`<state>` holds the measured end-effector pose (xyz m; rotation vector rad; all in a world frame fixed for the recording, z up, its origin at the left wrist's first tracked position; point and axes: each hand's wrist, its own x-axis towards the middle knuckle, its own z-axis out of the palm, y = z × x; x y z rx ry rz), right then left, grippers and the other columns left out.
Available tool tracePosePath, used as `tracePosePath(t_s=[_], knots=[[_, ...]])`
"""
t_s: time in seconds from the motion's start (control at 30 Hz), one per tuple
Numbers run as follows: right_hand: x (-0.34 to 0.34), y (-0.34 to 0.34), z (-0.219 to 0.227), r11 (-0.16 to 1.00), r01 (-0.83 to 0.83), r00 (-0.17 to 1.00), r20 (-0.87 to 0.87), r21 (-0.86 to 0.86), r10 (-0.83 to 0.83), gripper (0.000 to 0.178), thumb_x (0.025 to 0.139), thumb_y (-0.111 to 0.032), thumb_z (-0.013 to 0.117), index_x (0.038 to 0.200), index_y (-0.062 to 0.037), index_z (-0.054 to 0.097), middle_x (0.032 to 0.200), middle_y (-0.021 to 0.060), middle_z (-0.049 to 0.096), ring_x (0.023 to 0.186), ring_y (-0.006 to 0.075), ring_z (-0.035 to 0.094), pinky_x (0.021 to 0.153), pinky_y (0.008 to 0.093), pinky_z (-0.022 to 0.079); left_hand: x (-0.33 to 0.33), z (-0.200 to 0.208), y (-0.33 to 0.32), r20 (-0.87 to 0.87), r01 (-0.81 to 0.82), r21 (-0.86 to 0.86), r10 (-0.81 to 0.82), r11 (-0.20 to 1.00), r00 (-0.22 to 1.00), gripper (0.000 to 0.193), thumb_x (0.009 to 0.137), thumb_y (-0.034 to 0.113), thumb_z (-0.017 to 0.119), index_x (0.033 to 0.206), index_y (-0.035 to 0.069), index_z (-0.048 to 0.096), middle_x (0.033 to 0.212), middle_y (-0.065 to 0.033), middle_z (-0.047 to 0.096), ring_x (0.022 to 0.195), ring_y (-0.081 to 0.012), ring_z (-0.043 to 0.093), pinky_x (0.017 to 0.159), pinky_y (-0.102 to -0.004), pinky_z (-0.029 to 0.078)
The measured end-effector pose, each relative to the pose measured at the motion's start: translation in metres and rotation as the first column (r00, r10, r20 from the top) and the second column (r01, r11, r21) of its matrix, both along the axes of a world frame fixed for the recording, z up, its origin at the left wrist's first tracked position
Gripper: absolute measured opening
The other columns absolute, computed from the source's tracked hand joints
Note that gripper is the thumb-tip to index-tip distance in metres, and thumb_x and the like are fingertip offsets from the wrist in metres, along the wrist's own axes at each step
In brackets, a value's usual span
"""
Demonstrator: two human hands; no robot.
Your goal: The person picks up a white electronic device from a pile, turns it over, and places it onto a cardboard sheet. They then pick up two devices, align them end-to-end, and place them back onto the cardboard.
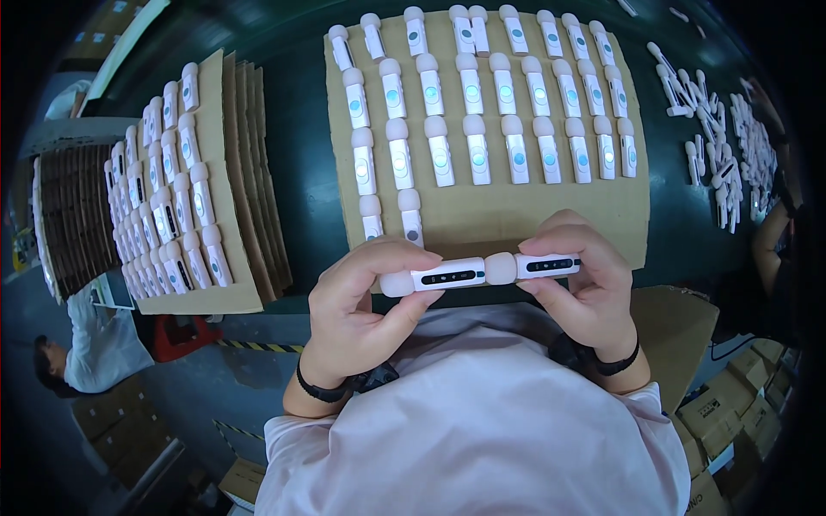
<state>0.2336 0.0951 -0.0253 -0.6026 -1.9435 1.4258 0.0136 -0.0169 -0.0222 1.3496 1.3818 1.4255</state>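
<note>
My left hand (366, 305) pinches a small white wand-shaped device (449, 274) with a round pale-pink head, thumb below and forefinger above. Between the thumb and fingers of my right hand (589, 288) is a second device (548, 267) of the same kind. Both lie sideways, end to end, black panels facing me; the right one's round head meets the tail of the left one. Just beyond my hands, a cardboard sheet (516, 206) bears rows of these devices, heads pointing away, each with a round bluish spot. The nearest row holds only a few, at its left.
To the left, a stack of cardboard sheets (245, 189) carries more devices on top. Loose white devices (714, 129) lie heaped at the right of the dark green table (297, 129). Another person (99, 340) is at the far left; cardboard boxes (731, 387) stand at lower right.
</note>
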Motion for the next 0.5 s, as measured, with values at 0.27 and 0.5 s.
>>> tracePosePath(t_s=[0.27, 0.5], knots=[[-0.0059, 0.0061, -0.0015, 0.999, 0.019, 0.999, -0.046, 0.033, -0.017, 0.026, 0.074, 0.005, 0.073, 0.098, -0.0023, 0.067, 0.087, 0.0085, 0.065, 0.079, 0.0219, 0.061, 0.069, 0.0305, 0.047, -0.0031, -0.0048, 0.0025, -0.051, 0.037, 0.014, -0.036, 0.999, 0.998, 0.024, 0.078, -0.006, 0.072, 0.100, -0.004, 0.062, 0.098, -0.0164, 0.067, 0.092, -0.0226, 0.065, 0.082, -0.0320, 0.051], [-0.0029, 0.0046, -0.0004, 0.999, 0.022, 0.999, -0.033, 0.044, -0.021, 0.027, 0.073, 0.006, 0.073, 0.098, -0.0022, 0.067, 0.087, 0.0086, 0.066, 0.078, 0.0215, 0.061, 0.069, 0.0307, 0.047, -0.0028, -0.0049, 0.0035, -0.021, 0.056, 0.010, -0.056, 0.998, 0.998, 0.025, 0.078, -0.005, 0.074, 0.099, -0.005, 0.062, 0.096, -0.0165, 0.067, 0.090, -0.0229, 0.065, 0.081, -0.0317, 0.051]])
